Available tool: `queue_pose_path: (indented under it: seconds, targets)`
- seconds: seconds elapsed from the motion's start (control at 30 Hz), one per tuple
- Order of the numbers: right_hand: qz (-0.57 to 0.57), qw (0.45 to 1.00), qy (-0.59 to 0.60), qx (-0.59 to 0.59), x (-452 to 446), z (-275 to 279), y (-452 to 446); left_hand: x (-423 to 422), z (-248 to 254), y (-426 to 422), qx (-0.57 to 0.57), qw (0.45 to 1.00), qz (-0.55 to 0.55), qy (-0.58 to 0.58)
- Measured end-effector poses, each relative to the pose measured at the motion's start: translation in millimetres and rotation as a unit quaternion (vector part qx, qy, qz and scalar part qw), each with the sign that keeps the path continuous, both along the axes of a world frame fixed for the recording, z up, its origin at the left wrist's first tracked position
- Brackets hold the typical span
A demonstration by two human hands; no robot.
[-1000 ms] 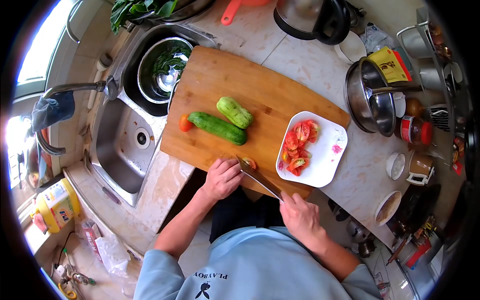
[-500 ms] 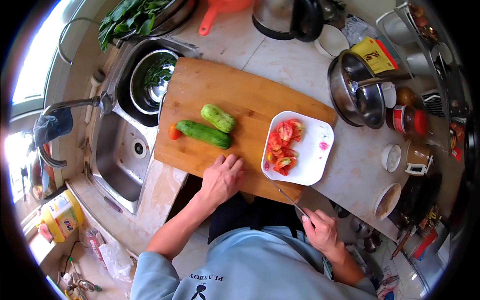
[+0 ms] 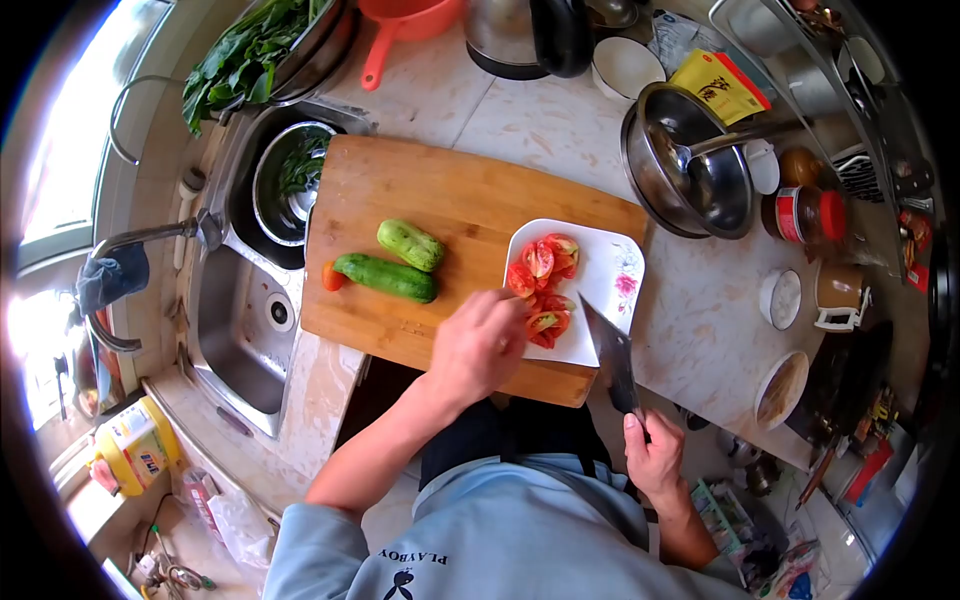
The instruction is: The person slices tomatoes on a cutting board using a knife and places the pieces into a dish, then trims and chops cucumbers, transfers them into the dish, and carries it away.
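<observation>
My right hand [image 3: 655,455] grips the handle of a kitchen knife [image 3: 612,355]. The blade points away from me, its tip over the white plate [image 3: 585,345]. Cut tomato pieces [image 3: 540,270] lie in the plate's left half. At the plate's left edge is my left hand [image 3: 482,345], its fingers bunched beside the tomatoes; anything between them is hidden. Left of that hand, a dark green cucumber [image 3: 388,278] and a paler green piece [image 3: 410,244] rest on the wooden cutting board [image 3: 460,190]. A small red-orange tomato piece [image 3: 332,276] touches the cucumber's left end.
On the left is a steel sink [image 3: 240,330] with a bowl of greens [image 3: 300,170] in it. Nested metal bowls [image 3: 690,165] with a ladle stand right of the board. A kettle [image 3: 500,35] and red strainer [image 3: 410,15] sit behind, a red-lidded jar [image 3: 805,215] at right.
My left hand has lifted off the board and moved right to the plate's edge. My right hand has shifted right, and the knife has turned so its broad blade shows over the plate.
</observation>
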State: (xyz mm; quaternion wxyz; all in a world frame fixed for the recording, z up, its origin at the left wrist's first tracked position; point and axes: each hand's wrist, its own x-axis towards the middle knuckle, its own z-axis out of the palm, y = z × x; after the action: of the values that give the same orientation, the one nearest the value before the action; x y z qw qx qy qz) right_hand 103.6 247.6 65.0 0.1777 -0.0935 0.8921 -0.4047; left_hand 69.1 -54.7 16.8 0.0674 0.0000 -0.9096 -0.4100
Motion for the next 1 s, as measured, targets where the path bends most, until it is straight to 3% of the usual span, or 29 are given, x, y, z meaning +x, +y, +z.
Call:
queue_pose_path:
  seconds: [0.13, 0.23, 0.33, 0.47, 0.57, 0.67, 0.8, 0.83, 0.9, 1.0]
  targets:
    - [-0.008, 0.999, -0.037, 0.007, 4.9, -5.2, 13.1, -15.2, -8.4, 14.5, -0.153, 0.985, -0.066, 0.047]
    - [-0.023, 0.998, -0.063, 0.015, 6.3, -2.2, 16.0, 2.0, -1.9, 2.3, -0.123, 0.989, -0.005, 0.083]
    - [-0.065, 0.992, -0.112, -0.006, 8.4, -1.7, 10.2, 44.6, -10.9, -35.0, -0.081, 0.984, 0.137, 0.076]
    - [-0.024, 0.989, -0.139, -0.037, 1.8, 4.0, -14.1, 99.6, -50.1, -116.2, -0.111, 0.919, 0.378, 0.032]
    - [0.059, 0.992, -0.100, -0.038, 1.4, -3.2, -32.1, 83.4, -45.9, -157.7, -0.198, 0.930, 0.304, 0.053]
    - [0.111, 0.989, -0.090, -0.036, 0.0, -0.4, -54.8, 70.0, -48.6, -180.1, -0.156, 0.954, 0.256, -0.026]
    - [0.149, 0.983, -0.097, -0.038, 0.5, 2.9, -74.3, 93.7, -56.0, -171.9, 0.086, 0.939, 0.331, 0.041]
    - [0.156, 0.982, -0.095, -0.039, -0.3, 3.1, -80.1, 108.6, -58.7, -164.6, 0.099, 0.942, 0.313, 0.065]
    - [0.155, 0.982, -0.101, -0.038, 0.9, 2.6, -89.1, 124.7, -65.2, -143.9, 0.259, 0.904, 0.318, 0.120]
    - [0.165, 0.980, -0.106, -0.033, -0.3, 0.0, -102.4, 133.6, -58.4, -134.6, 0.310, 0.897, 0.298, 0.104]
